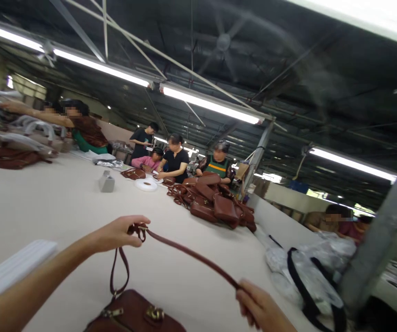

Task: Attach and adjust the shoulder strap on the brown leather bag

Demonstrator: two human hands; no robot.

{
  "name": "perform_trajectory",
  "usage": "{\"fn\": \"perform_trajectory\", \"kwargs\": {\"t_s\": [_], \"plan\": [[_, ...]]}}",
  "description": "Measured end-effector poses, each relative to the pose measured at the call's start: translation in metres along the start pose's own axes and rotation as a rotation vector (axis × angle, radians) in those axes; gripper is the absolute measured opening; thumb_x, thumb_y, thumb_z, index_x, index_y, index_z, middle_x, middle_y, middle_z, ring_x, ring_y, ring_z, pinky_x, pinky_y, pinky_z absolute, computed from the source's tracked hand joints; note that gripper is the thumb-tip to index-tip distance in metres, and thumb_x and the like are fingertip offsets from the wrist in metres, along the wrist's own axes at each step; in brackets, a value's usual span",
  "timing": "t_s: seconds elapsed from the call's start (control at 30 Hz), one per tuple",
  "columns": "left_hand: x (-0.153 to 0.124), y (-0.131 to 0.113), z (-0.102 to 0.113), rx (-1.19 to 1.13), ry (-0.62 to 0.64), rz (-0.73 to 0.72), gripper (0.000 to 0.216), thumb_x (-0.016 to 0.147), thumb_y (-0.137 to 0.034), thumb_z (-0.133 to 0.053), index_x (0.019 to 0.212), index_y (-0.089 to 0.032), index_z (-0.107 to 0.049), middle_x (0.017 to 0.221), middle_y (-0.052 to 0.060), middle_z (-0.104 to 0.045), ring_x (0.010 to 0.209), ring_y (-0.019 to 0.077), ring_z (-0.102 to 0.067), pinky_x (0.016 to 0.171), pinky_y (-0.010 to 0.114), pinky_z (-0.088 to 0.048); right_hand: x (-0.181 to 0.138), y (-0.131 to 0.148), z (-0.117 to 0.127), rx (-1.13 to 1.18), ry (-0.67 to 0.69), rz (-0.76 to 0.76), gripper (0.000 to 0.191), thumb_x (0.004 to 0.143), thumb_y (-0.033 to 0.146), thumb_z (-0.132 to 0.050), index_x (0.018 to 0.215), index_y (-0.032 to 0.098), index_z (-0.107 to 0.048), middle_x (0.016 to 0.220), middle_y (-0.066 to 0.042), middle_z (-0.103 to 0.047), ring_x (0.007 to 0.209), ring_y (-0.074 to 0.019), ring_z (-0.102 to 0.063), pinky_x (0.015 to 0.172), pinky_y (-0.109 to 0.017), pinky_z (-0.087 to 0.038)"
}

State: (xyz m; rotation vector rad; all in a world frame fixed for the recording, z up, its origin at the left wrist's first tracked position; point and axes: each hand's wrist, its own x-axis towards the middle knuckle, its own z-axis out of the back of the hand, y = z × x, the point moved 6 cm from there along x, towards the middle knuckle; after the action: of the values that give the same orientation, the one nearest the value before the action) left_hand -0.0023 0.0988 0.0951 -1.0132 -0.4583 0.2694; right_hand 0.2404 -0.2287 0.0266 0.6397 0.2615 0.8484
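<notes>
A brown leather bag (132, 316) lies at the table's near edge, its metal clasp showing. Its thin brown strap (191, 253) runs up from the bag and stretches taut between my two hands. My left hand (120, 233) pinches the strap near its metal ring, fingers closed round it. Lower right, my right hand (258, 306) grips the strap's other end in a closed fist.
A pile of several brown bags (215, 203) sits mid-table. A white tape roll (145, 185) and a grey box (106, 181) lie beyond. A white ribbed pad (11, 269) is at left. Clear plastic bags (309, 272) lie at right. Several people work along the long white table (46, 207).
</notes>
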Motion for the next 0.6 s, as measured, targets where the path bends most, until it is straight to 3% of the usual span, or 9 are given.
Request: {"fn": "perform_trajectory", "kwargs": {"t_s": [0.07,0.13,0.2,0.33,0.4,0.43,0.5,0.6], "plan": [[-0.003,-0.017,-0.006,0.149,0.102,-0.042,0.024,0.068,-0.020,-0.066,0.091,-0.019,-0.071,0.085,0.001,-0.073,0.079,0.0200,-0.060,0.074,0.029,-0.043,-0.001,0.021,0.032,-0.185,-0.105,0.069,0.033,0.086,0.045,-0.036,0.084,0.021,-0.058,0.086,-0.010,-0.071,0.082,-0.0266,-0.067,0.082,-0.045,-0.053],[-0.004,-0.035,-0.014,0.160,0.149,-0.078,0.014,0.076,-0.022,-0.060,0.086,-0.020,-0.070,0.084,0.001,-0.072,0.083,0.0208,-0.061,0.076,0.029,-0.042,-0.005,0.054,0.052,-0.251,-0.177,0.084,0.042,0.081,0.042,-0.044,0.110,0.015,-0.059,0.120,-0.020,-0.067,0.109,-0.0326,-0.065,0.102,-0.053,-0.045],[-0.003,-0.052,-0.025,0.138,0.196,-0.110,0.017,0.079,-0.024,-0.057,0.091,-0.019,-0.069,0.088,0.001,-0.072,0.085,0.0207,-0.061,0.077,0.029,-0.043,-0.008,0.095,0.046,-0.116,-0.086,0.135,0.056,0.081,0.044,-0.052,0.128,0.014,-0.052,0.131,-0.020,-0.064,0.122,-0.0309,-0.060,0.110,-0.050,-0.041],[-0.002,-0.076,-0.049,0.022,0.276,-0.143,0.020,0.079,-0.023,-0.056,0.095,-0.018,-0.066,0.092,0.002,-0.073,0.087,0.0202,-0.061,0.081,0.030,-0.045,-0.006,0.177,-0.002,0.192,0.044,0.330,0.096,0.077,0.038,-0.067,0.156,0.018,-0.015,0.153,-0.017,-0.046,0.138,-0.0263,-0.047,0.117,-0.047,-0.035],[-0.003,-0.083,-0.056,-0.083,0.302,-0.169,0.023,0.077,-0.022,-0.057,0.100,-0.018,-0.062,0.095,0.002,-0.073,0.091,0.0212,-0.063,0.085,0.032,-0.045,0.002,0.200,-0.029,0.292,0.153,0.397,0.101,0.078,0.028,-0.064,0.157,0.020,-0.002,0.144,-0.016,-0.054,0.117,-0.0235,-0.061,0.101,-0.042,-0.048],[-0.004,-0.085,-0.058,-0.134,0.306,-0.186,0.026,0.076,-0.020,-0.058,0.101,-0.019,-0.059,0.096,0.002,-0.072,0.092,0.0211,-0.063,0.085,0.033,-0.045,0.007,0.207,-0.036,0.303,0.172,0.426,0.096,0.079,0.023,-0.060,0.157,0.021,-0.003,0.133,-0.014,-0.062,0.101,-0.0203,-0.065,0.090,-0.038,-0.052],[-0.005,-0.082,-0.060,-0.161,0.293,-0.206,0.030,0.072,-0.019,-0.059,0.102,-0.020,-0.054,0.089,-0.002,-0.066,0.086,0.0185,-0.060,0.079,0.030,-0.044,0.016,0.217,-0.039,0.234,0.151,0.491,0.081,0.082,0.017,-0.053,0.155,0.022,-0.020,0.106,-0.006,-0.071,0.076,-0.0152,-0.062,0.072,-0.031,-0.049],[-0.007,-0.057,-0.067,-0.014,0.257,-0.168,0.025,0.066,-0.019,-0.058,0.090,-0.022,-0.051,0.075,-0.007,-0.050,0.073,0.0145,-0.047,0.067,0.026,-0.036,0.022,0.229,-0.023,-0.002,0.070,0.612,0.062,0.081,0.029,-0.068,0.140,0.020,-0.052,0.090,-0.004,-0.075,0.075,-0.0171,-0.062,0.069,-0.030,-0.044]]}}
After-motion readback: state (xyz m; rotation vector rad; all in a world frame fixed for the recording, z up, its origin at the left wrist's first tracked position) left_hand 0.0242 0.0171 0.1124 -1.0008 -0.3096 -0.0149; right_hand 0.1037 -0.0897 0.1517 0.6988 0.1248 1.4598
